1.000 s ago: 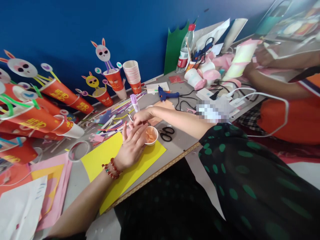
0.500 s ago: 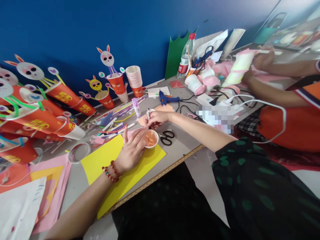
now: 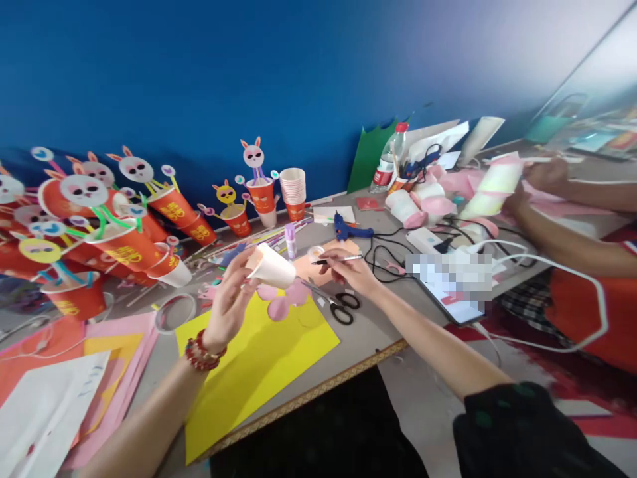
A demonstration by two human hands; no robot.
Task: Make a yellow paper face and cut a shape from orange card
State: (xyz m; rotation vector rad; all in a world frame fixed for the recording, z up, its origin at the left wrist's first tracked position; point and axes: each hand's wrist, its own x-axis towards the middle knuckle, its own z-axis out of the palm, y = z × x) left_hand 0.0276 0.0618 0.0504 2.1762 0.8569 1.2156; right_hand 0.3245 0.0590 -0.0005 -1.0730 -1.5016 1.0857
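Observation:
My left hand [image 3: 231,295] grips a white paper cup [image 3: 275,267], tilted on its side above the table with its mouth toward the left. A pen [image 3: 343,259] lies between the fingers of my right hand [image 3: 348,269], its tip pointing left. Under the cup, pink paper circles [image 3: 279,308] rest on a yellow sheet [image 3: 263,358]. Black-handled scissors [image 3: 343,309] lie beside the sheet, near my right wrist. Behind my right hand are a peach paper piece [image 3: 343,249] and a roll of tape [image 3: 315,252].
Red cups with rabbit faces [image 3: 124,245] crowd the left. Toward the back stand stacked cups [image 3: 293,192], a glue stick [image 3: 290,240], a blue glue gun [image 3: 351,229] and a bottle [image 3: 391,159]. A phone [image 3: 462,309] and white cables lie right, near another person's arm [image 3: 552,229].
My left hand has lifted the cup off the yellow sheet and tipped it sideways, uncovering the pink circles. My right hand has drawn back from the cup with the pen. The view has shifted upward.

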